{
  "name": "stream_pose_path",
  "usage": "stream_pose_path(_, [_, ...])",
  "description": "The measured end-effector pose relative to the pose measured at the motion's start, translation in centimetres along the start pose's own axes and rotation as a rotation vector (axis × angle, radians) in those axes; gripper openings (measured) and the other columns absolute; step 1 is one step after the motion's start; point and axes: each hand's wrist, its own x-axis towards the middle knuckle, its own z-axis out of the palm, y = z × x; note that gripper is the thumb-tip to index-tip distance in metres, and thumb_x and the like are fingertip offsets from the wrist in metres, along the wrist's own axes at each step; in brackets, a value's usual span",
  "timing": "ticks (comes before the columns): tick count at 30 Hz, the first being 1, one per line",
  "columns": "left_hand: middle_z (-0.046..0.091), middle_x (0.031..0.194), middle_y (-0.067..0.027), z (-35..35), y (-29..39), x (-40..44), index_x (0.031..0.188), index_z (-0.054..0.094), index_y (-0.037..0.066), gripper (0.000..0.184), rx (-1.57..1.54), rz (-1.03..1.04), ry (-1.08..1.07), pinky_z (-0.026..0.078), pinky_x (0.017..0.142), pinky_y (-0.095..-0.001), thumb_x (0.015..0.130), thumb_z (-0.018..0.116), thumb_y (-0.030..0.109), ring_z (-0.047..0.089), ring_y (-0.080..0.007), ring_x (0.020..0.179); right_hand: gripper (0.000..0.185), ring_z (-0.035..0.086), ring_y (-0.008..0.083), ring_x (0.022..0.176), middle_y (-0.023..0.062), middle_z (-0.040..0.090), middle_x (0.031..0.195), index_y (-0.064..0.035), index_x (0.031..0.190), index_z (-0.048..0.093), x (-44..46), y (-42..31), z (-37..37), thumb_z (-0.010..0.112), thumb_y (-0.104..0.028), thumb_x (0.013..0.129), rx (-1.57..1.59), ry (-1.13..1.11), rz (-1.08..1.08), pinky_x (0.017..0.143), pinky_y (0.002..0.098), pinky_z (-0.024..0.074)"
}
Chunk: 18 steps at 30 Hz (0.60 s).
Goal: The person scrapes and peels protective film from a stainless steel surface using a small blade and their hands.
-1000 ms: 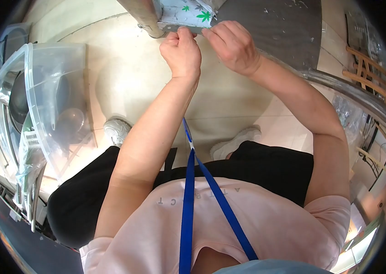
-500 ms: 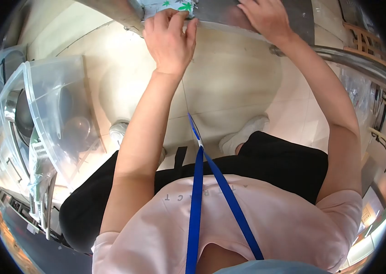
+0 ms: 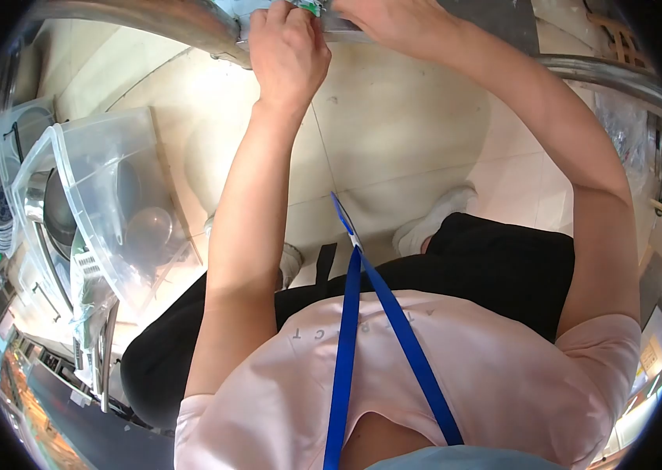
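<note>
At the top edge of the head view, my left hand (image 3: 288, 51) has its fingers bent and closed on a pale packet with a green leaf print (image 3: 311, 8). Only a sliver of the packet shows; its kind is unclear. Just right of it, my right hand (image 3: 397, 23) reaches in from the right with its fingers drawn together close to the packet. Its fingertips are partly cut off by the frame, and whatever they hold is hidden. Both hands are over the edge of a grey metal surface (image 3: 495, 27).
A metal tube (image 3: 166, 23) runs across the upper left, and another metal bar (image 3: 605, 76) crosses at the right. On the left stands a clear plastic bin (image 3: 112, 149) with a pan and packaging near it. A blue lanyard (image 3: 347, 337) hangs over my chest.
My right hand has moved left across the grey surface, up beside my left hand. The view has shifted slightly, so less of the packet shows. My left hand stays at the packet.
</note>
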Motion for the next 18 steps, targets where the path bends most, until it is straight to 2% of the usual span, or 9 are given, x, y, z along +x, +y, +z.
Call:
stream_pose_path(3, [0.058,0.078,-0.0082,0.8,-1.1,-0.1,0.071,0.06,0.004,0.003,-0.026,0.019,0.076,0.04,0.066,-0.0376,0.072,0.062,0.006,0.05,-0.0299,0.074,0.011,0.054,0.0278,0.076,0.0114,0.054,0.072,-0.0056,0.068,0.057,0.8,0.0,1.3,0.055,-0.016,0.072,0.287,0.015,0.081,0.069,0.0375,0.0421])
stream_pose_path(4, [0.058,0.078,-0.0092,0.8,-1.3,-0.3,0.071,0.059,0.003,0.004,-0.044,-0.027,0.039,0.039,0.069,-0.0377,0.074,0.062,0.006,0.05,-0.0302,0.074,0.011,0.055,0.0295,0.076,0.0129,0.054,0.074,-0.0048,0.07,0.058,1.0,-0.1,1.7,0.057,-0.016,0.073,0.395,0.007,0.126,0.069,0.0386,0.0426])
stream_pose_path(10, [0.057,0.079,-0.0102,0.4,-1.5,-0.4,0.073,0.058,0.002,0.005,-0.11,-0.013,0.028,0.039,0.071,-0.0381,0.077,0.059,0.005,0.05,-0.0298,0.077,0.015,0.057,0.0355,0.075,0.018,0.057,0.076,-0.0011,0.073,0.062,2.4,0.2,2.4,0.059,-0.016,0.072,0.481,-0.107,0.198,0.067,0.0429,0.0442])
stream_pose_path(13, [0.057,0.081,-0.0112,0.3,-1.1,-0.5,0.076,0.058,0.002,0.004,-0.183,-0.031,0.074,0.039,0.073,-0.0386,0.078,0.058,0.005,0.049,-0.0302,0.079,0.016,0.058,0.0357,0.073,0.0197,0.059,0.074,0.001,0.071,0.062,3.4,1.0,1.5,0.058,-0.015,0.071,0.492,-0.248,0.112,0.064,0.043,0.045])
stream_pose_path(18, [0.055,0.087,-0.0102,-0.1,-0.5,-0.8,0.076,0.058,0.003,0.005,-0.141,-0.013,0.121,0.039,0.073,-0.0378,0.074,0.062,0.006,0.047,-0.0297,0.081,0.014,0.06,0.0347,0.069,0.02,0.06,0.07,-0.0002,0.07,0.063,4.2,1.3,1.6,0.059,-0.014,0.069,0.421,-0.273,0.091,0.06,0.042,0.0458])
